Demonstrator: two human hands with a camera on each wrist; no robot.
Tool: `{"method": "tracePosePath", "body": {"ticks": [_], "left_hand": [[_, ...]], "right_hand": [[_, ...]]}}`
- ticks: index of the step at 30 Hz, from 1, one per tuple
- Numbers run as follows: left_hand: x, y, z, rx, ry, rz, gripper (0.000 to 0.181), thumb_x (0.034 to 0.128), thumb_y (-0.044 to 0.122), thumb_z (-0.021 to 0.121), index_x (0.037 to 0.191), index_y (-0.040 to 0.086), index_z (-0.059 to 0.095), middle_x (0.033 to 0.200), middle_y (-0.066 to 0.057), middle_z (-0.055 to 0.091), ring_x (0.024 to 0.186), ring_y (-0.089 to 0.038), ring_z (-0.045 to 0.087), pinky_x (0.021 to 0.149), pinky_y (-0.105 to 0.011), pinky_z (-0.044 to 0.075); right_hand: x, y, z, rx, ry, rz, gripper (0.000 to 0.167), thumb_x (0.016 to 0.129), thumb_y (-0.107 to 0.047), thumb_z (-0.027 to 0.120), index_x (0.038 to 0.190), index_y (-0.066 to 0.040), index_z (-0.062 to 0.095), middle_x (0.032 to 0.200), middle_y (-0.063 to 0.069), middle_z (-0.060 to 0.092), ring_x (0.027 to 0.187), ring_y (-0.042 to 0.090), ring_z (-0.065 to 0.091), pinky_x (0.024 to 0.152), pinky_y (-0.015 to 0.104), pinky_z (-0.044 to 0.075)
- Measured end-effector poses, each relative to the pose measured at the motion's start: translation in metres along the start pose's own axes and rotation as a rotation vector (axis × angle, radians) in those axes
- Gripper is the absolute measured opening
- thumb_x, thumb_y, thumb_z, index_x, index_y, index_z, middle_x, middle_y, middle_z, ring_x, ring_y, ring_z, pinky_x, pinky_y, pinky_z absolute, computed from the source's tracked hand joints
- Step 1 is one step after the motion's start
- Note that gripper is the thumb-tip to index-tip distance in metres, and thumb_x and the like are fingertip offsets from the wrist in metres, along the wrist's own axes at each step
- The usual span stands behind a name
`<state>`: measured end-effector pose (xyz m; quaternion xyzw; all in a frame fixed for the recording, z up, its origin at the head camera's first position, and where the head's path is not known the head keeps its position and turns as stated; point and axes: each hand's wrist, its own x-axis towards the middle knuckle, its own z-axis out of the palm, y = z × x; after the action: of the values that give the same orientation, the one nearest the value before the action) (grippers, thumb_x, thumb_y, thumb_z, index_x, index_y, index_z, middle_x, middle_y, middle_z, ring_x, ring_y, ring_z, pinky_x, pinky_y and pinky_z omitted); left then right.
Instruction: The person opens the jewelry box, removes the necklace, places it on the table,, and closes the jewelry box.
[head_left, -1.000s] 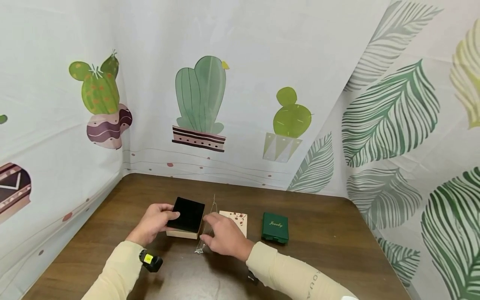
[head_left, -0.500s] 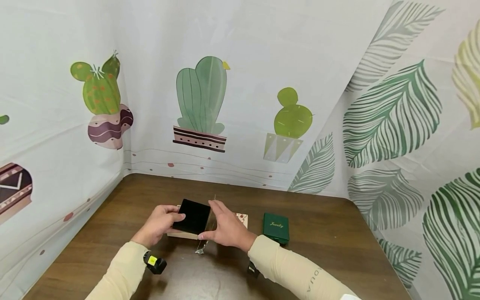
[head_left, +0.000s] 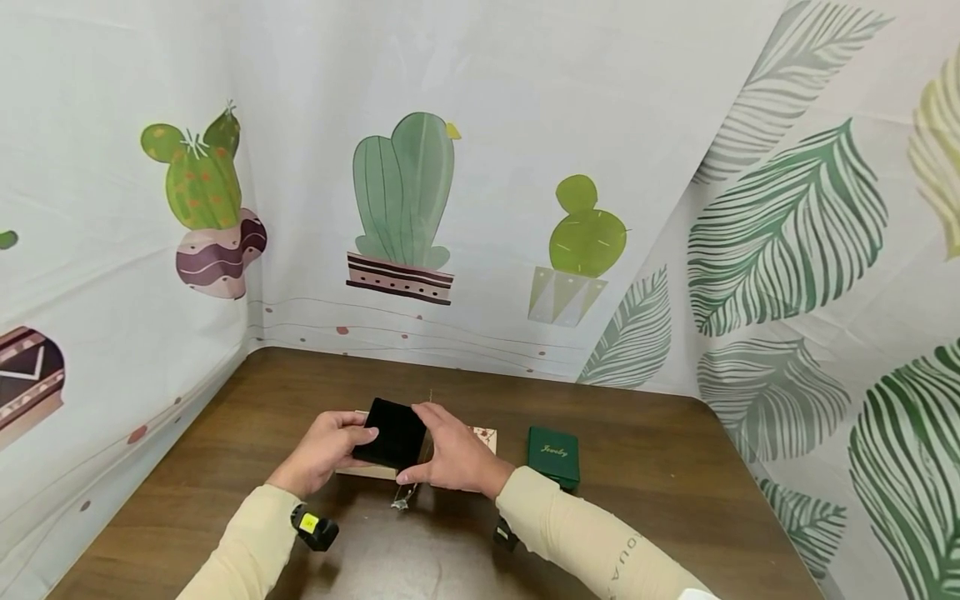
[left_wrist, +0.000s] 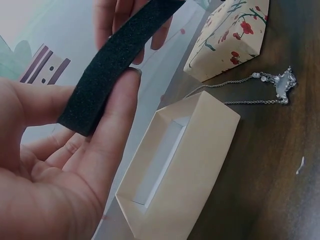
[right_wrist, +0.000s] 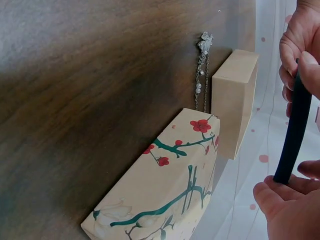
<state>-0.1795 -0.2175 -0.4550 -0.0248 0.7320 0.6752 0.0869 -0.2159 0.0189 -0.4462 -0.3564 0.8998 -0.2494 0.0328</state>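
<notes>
My left hand (head_left: pixel 322 450) pinches a black foam insert pad (head_left: pixel 393 433) by its left side, thumb on top and fingers beneath. At the pad's right edge, my right hand (head_left: pixel 459 454) holds it between thumb and fingers, as the right wrist view shows. Below the pad stands a cream box base (left_wrist: pixel 200 160), open at the top with a pale inside. A silver necklace (left_wrist: pixel 286 86) lies on the table between the base and a cream lid with red blossoms (right_wrist: pixel 170 185). In the head view my right hand partly hides the necklace chain and the lid.
A green jewelry box (head_left: pixel 553 454) stands to the right of the hands on the brown wooden table (head_left: pixel 637 467). Behind the table hangs a white cloth (head_left: pixel 495 108) printed with cacti and leaves. A small white scrap (left_wrist: pixel 300 165) lies near the necklace.
The black pad has moved a little to the right with my left hand. My right hand has spread its thumb and fingers and come onto the pad's right edge.
</notes>
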Motion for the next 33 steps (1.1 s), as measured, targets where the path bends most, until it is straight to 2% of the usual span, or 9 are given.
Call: {"method": "tracePosePath", "body": {"ticks": [4,9,12,18,23,25,29,33], "left_hand": [[0.001,0.001,0.0,0.007,0.002,-0.01,0.044,0.1013,0.013,0.064,0.136,-0.013,0.057,0.12,-0.019,0.072,0.099,-0.02,0.073,0.083,-0.037,0.063],[0.001,0.0,-0.003,0.097,0.04,-0.014,0.05,0.0998,0.02,0.068,0.138,-0.011,0.058,0.131,-0.021,0.069,0.111,-0.02,0.068,0.09,-0.04,0.061],[0.001,0.0,-0.005,0.137,0.063,-0.002,0.051,0.099,0.021,0.069,0.137,-0.01,0.059,0.134,-0.024,0.068,0.112,-0.021,0.067,0.092,-0.041,0.061],[0.004,-0.004,-0.013,0.173,0.032,0.068,0.049,0.1005,0.018,0.068,0.139,-0.011,0.057,0.137,-0.028,0.064,0.116,-0.026,0.07,0.098,-0.041,0.06],[0.006,-0.007,-0.02,0.323,0.066,0.148,0.047,0.0978,0.017,0.072,0.136,-0.008,0.061,0.134,-0.027,0.068,0.12,-0.033,0.069,0.095,-0.032,0.059],[0.005,-0.008,-0.023,0.385,0.077,0.162,0.049,0.0963,0.017,0.074,0.137,-0.007,0.061,0.137,-0.027,0.066,0.124,-0.038,0.066,0.1,-0.037,0.057],[0.004,-0.009,-0.026,0.416,0.044,0.166,0.064,0.0928,0.014,0.077,0.146,-0.01,0.05,0.151,-0.031,0.053,0.14,-0.049,0.052,0.115,-0.056,0.045],[0.006,-0.011,-0.029,0.435,-0.016,0.144,0.082,0.0883,0.013,0.081,0.153,-0.012,0.037,0.161,-0.034,0.038,0.149,-0.052,0.038,0.12,-0.062,0.035]], "right_hand": [[0.001,0.001,-0.001,-0.019,-0.006,0.002,0.097,0.083,-0.052,0.084,0.159,-0.009,0.041,0.16,0.007,0.046,0.143,0.024,0.053,0.115,0.042,0.049],[0.001,0.002,-0.002,-0.029,-0.009,0.007,0.093,0.085,-0.049,0.084,0.158,-0.009,0.042,0.161,0.007,0.045,0.142,0.024,0.054,0.114,0.04,0.049],[0.001,0.003,-0.002,-0.027,-0.01,0.01,0.092,0.085,-0.047,0.084,0.157,-0.009,0.043,0.161,0.008,0.045,0.142,0.024,0.054,0.114,0.04,0.049],[0.0,0.007,-0.003,-0.021,-0.012,0.009,0.09,0.085,-0.044,0.084,0.157,-0.008,0.044,0.162,0.01,0.044,0.143,0.025,0.052,0.114,0.04,0.049],[-0.002,0.008,-0.002,-0.056,-0.008,-0.007,0.09,0.084,-0.045,0.084,0.156,-0.008,0.045,0.161,0.009,0.046,0.143,0.024,0.053,0.114,0.039,0.049],[-0.002,0.009,-0.002,-0.07,-0.008,-0.007,0.089,0.084,-0.045,0.084,0.156,-0.008,0.045,0.16,0.009,0.046,0.142,0.024,0.053,0.113,0.039,0.05],[-0.002,0.01,-0.001,-0.089,-0.011,-0.006,0.088,0.085,-0.044,0.083,0.156,-0.008,0.045,0.16,0.009,0.046,0.143,0.024,0.052,0.113,0.039,0.05],[-0.001,0.011,-0.001,-0.102,-0.01,-0.003,0.087,0.086,-0.043,0.083,0.156,-0.008,0.046,0.161,0.009,0.046,0.144,0.024,0.051,0.113,0.039,0.05]]}}
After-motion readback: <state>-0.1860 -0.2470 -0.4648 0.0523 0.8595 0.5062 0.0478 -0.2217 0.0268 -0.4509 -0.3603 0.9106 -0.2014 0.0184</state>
